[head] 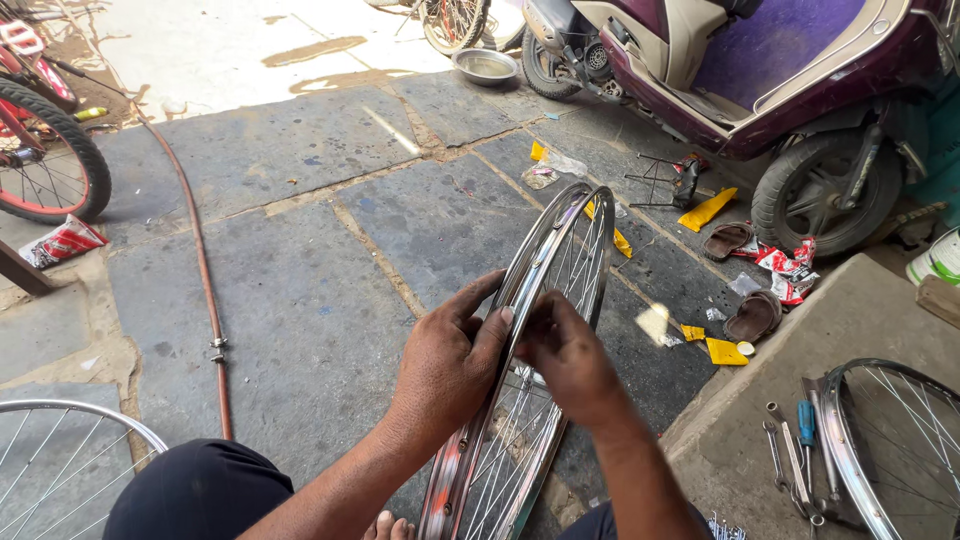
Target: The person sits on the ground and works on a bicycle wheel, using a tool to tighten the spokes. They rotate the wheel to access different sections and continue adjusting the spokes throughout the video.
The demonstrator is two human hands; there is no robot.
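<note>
Left hand (447,365) curled around the near edge of an upright spoked bicycle rim (560,262) standing on the stone floor (300,270); right hand (568,358) pinching at the rim's inner side, fingertips pressed together; spanners (790,455) lie right

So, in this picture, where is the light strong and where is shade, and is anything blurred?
Head view: hard sunlight whitens the pavement at the top; the stone slabs nearer lie in even shade. The wheel rim shows bright glints. Both hands look sharp, and lines bend slightly toward the edges.
</note>
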